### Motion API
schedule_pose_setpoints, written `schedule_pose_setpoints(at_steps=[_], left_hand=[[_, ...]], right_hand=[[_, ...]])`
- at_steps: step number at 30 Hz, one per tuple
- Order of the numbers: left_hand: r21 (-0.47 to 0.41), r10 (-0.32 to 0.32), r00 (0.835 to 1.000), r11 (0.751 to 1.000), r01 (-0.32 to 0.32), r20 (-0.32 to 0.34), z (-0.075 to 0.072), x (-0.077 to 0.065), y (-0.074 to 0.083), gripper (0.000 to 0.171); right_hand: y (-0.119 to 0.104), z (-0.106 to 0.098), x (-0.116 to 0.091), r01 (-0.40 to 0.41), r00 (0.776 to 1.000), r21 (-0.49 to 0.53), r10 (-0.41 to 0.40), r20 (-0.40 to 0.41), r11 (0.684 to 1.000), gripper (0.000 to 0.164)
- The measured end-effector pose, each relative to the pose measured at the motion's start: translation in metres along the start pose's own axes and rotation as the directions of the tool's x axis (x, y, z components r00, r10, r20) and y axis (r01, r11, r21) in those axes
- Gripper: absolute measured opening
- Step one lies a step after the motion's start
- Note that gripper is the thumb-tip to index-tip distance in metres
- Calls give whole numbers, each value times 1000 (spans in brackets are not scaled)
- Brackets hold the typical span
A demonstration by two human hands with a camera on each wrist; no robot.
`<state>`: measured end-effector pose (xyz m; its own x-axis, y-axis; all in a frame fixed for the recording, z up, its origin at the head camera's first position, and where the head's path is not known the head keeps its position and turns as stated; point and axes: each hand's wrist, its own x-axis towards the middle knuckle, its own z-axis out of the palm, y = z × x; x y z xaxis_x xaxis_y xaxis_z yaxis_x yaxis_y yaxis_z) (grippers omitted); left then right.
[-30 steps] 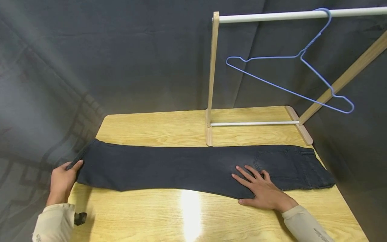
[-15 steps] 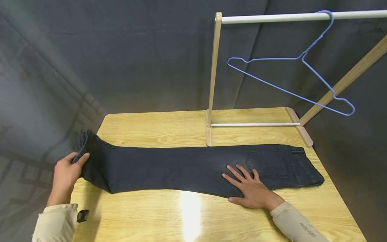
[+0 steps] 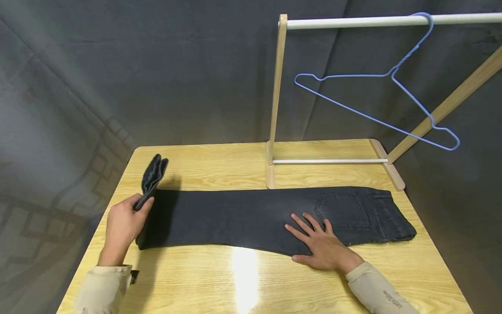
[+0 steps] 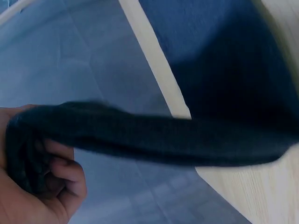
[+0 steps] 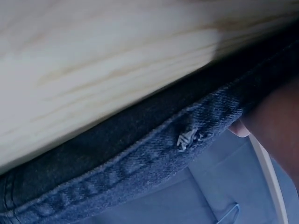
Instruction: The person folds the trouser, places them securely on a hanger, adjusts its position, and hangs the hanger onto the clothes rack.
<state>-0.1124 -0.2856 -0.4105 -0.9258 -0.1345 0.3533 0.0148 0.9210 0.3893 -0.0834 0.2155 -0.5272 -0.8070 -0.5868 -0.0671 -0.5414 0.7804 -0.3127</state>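
Dark jeans (image 3: 235, 218), folded lengthwise, lie across the table with the back pocket and waistband at the right. My left hand (image 3: 124, 222) pinches the leg hems and holds that end lifted above the table's left side, so the legs bend up from the tabletop. In the left wrist view the raised denim (image 4: 154, 140) stretches away from the curled fingers (image 4: 70, 177). My right hand (image 3: 321, 244) rests with spread fingers on the jeans just left of the pocket, thumb at the near edge. The right wrist view shows the frayed denim edge (image 5: 154, 149) close up.
At the back right of the wooden table (image 3: 196, 279) stands a clothes rack (image 3: 276, 91) with wooden posts and a white top rail (image 3: 353, 22). A blue wire hanger (image 3: 353, 111) hangs from it. Dark grey curtains (image 3: 176, 78) enclose the back and sides.
My left hand has lifted the hems and carried them rightward, folding the leg end up. The jeans and my right hand have shifted slightly left in the head view.
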Motion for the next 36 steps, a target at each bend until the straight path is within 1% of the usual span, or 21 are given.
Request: schedule_pose_setpoints(at_steps=[2,4,6,8,10,12,15,17,18,19,21,22,23,24,26,28,29,31,32,33,36], left_hand=[[18,66,998,998,-66,-11,8,-2,9,41],[39,108,994,993,-108,-10,17,-6,18,41],[57,136,991,989,-136,3,27,-10,26,42],[71,146,989,987,-147,22,37,-15,34,41],[80,161,987,984,-162,25,46,-19,40,43],[79,173,985,982,-172,1,52,-22,47,45],[65,187,981,981,-183,-58,60,-28,59,48],[52,204,976,978,-200,-77,65,-34,69,48],[48,215,974,976,-212,-70,69,-38,74,47],[49,229,972,973,-226,-48,73,-42,78,45],[65,261,965,963,-263,33,85,-52,85,32],[81,270,958,957,-278,93,91,-57,87,25],[96,271,950,953,-287,155,97,-61,89,20],[111,263,940,950,-292,217,103,-65,89,19],[140,227,918,949,-284,324,112,-71,88,26],[133,182,897,958,-254,403,116,-73,86,30],[113,164,887,966,-234,432,116,-72,85,32],[61,159,861,975,-215,483,113,-69,82,36],[29,172,844,976,-216,507,111,-68,80,36],[-2,190,823,975,-224,536,109,-66,78,36],[-93,247,748,966,-243,616,98,-62,69,26]], right_hand=[[0,1,0,2,1000,5,-2,-4,1000,79],[0,1,0,2,1000,13,-2,-5,1000,79],[-1,1,0,2,1000,16,-2,-3,1000,80],[-1,1,0,-1,1000,17,1,4,1000,80],[-1,1,0,-4,1000,16,4,13,1000,80],[0,1,1,-9,1000,19,8,21,1000,80],[0,1,0,-19,999,27,18,35,999,81],[0,0,0,-26,999,30,25,44,999,81],[0,-1,0,-30,998,31,28,49,999,81],[0,-1,0,-32,998,34,30,52,999,81],[0,-2,0,-40,998,30,38,57,999,81],[1,-3,0,-41,998,29,39,56,999,81],[1,-3,0,-40,998,28,38,55,999,81],[1,-2,0,-37,998,25,36,55,999,81],[2,-1,1,-30,998,23,29,50,999,81],[2,0,1,-21,999,27,20,37,999,81],[2,1,0,-19,999,27,18,32,999,81],[2,2,0,-19,1000,35,18,21,999,81],[2,2,-1,-23,1000,35,22,19,999,81],[2,2,-1,-25,1000,37,24,18,999,81],[2,2,0,-21,1000,41,20,22,999,81]])
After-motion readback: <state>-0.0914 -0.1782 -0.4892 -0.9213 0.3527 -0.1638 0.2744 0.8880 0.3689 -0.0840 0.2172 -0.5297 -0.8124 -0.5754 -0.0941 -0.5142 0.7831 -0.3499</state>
